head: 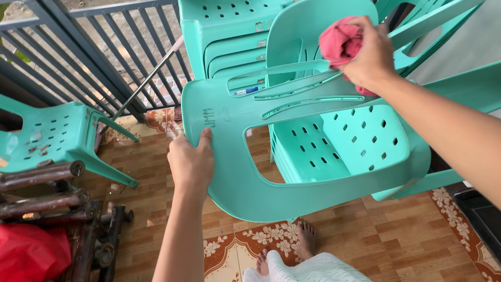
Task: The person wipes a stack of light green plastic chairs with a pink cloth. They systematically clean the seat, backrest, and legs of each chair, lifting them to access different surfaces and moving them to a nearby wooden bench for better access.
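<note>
Left hand [191,163] sits closest to the lens, fingers and thumb pinching the edge of a teal moulded-plastic armchair [292,151] that's tipped on its side, thumb on top of the backrest, fingers hidden behind. Chair seat w/ oval holes faces the camera; its armrest loops toward the floor.

Right hand [371,55] is further up, closed around 1 crumpled pink-red cloth rag [340,42], pressing it against the chair's slatted back near the top edge. Grip is tight on the rag, fingers curled over it.

Behind the tipped chair: a stack of same teal plastic chairs [229,36], at least 3 nested; exact count can't be told. More teal chair parts at top right, count unclear. 1 separate teal plastic chair [52,133] stands at left, seat dirty w/ flecks.

Grey metal railing [94,47] runs along the upper left, w/ 1 thin metal pole [148,78] leaning on it. Dark wooden log frame [47,198] at lower left, approx 3 logs visible, w/ a red plastic bag [28,253] under it.

Floor is brown wood-look tile [376,240] w/ floral border tiles. 2 bare feet [305,240] show at the bottom, beside white striped fabric [308,269].
</note>
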